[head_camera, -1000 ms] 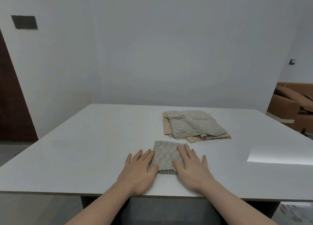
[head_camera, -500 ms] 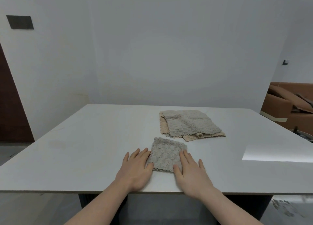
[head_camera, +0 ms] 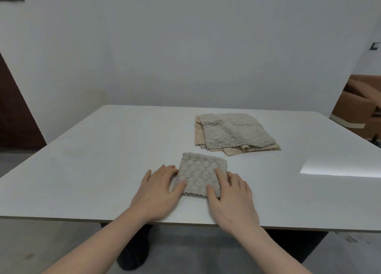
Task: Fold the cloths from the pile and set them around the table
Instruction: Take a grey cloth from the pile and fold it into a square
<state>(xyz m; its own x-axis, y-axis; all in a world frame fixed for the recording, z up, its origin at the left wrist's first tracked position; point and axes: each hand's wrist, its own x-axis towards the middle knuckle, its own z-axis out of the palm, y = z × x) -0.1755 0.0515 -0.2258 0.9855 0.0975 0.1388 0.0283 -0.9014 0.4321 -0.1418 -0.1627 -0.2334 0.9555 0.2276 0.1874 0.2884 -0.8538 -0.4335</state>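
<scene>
Looking across the pale table (head_camera: 103, 160), I see the folded grey cloth (head_camera: 201, 173) near the front edge at 6 o'clock, with my left hand (head_camera: 158, 193) and right hand (head_camera: 233, 197) flat on its sides, fingers straight and resting on it. The pile (head_camera: 233, 132) of grey and beige cloths lies apart at 1 o'clock. A white wall (head_camera: 185, 47) stands behind, a brown sofa (head_camera: 358, 111) at 3 o'clock, a dark door (head_camera: 14, 119) at 9.

Dim, even, cool indoor light. Bright glare patch on tabletop (head_camera: 86, 170) at right edge; shadows v. faint. Wide-angle bend at frame edges, walls lean. Slight softness overall, brown sofa (head_camera: 362, 106) far right blurred.
</scene>
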